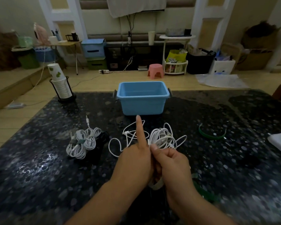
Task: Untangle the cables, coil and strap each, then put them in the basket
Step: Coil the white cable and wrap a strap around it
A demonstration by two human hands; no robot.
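Both hands met at centre: the right hand [172,164] gripped a loose tangle of thin white cable [162,138], the left hand [135,161] touching it, forefinger extended. The tangle spread towards twelve o'clock, where the empty blue plastic basket [142,108] stood beyond.

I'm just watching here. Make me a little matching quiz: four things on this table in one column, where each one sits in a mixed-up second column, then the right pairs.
Things:
1. blue basket
2. strapped white coils
3. green strap
4. stack of paper cups

Places:
A. far left corner of the table
B. right of the loose cables
C. middle, behind the loose cables
D. left of the loose cables

Pairs: 1-C, 2-D, 3-B, 4-A
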